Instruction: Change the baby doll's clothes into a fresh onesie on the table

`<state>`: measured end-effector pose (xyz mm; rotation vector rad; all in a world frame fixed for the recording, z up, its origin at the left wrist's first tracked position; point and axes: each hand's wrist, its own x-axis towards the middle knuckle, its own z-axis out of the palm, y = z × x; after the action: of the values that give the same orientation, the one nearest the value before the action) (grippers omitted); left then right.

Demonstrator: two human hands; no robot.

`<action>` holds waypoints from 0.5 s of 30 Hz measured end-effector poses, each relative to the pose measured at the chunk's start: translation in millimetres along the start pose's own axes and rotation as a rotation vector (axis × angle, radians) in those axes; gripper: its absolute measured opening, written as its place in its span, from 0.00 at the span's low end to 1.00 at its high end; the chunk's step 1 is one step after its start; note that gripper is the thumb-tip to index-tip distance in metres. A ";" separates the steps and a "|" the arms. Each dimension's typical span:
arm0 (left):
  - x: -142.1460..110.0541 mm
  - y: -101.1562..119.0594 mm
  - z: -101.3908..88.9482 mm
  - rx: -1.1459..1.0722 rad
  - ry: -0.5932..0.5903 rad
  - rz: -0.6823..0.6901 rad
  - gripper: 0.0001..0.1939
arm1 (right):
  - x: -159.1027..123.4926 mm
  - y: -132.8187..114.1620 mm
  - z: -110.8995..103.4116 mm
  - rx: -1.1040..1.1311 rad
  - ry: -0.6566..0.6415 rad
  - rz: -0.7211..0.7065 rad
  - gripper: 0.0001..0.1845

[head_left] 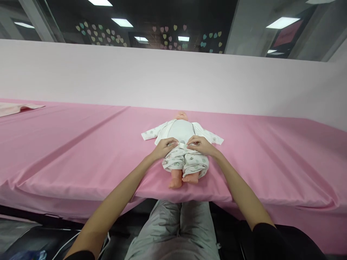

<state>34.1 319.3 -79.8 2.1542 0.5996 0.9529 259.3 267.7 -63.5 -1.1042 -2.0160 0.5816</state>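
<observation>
On the pink-covered table lies a baby doll (pixel 181 115) on its back, head toward the wall and bare feet toward me. It wears an open white top (pixel 168 129) with sleeves spread sideways, over a pale undergarment (pixel 182 129). White printed baby pants (pixel 195 162) cover its legs, with the feet sticking out. My left hand (pixel 164 147) pinches the pants' waistband on one side. Opposite it, my right hand (pixel 202 145) pinches the same waistband. Both hands are at the doll's waist, and the fingertips partly hide the fabric edge.
A pink sheet (pixel 94 155) with long folds covers the table up to a white wall (pixel 135 77). A pale pink cloth (pixel 13 108) lies at the far left. Dark chairs (pixel 292 240) and a white cable (pixel 66 242) are below the table's front edge.
</observation>
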 end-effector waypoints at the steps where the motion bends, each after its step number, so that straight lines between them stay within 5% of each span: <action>1: 1.8 1.7 -1.4 -0.035 -0.030 -0.014 0.14 | 0.1 -4.1 0.5 0.010 0.016 -0.007 0.12; 7: 17.7 -1.5 -20.4 -0.167 -0.181 -0.125 0.22 | 1.6 -12.0 -6.2 0.311 0.076 0.224 0.18; 11: 19.3 -24.7 -34.7 -0.204 -0.202 -0.185 0.26 | -1.3 14.6 -18.3 0.325 -0.061 0.401 0.21; 15: 13.4 -50.6 -42.6 -0.369 -0.203 -0.360 0.17 | -4.6 43.9 -28.0 0.565 -0.096 0.557 0.17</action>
<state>3.0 378.2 -90.9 1.7133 0.6289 0.5871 305.4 287.7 -78.1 -1.2780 -1.4495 1.4084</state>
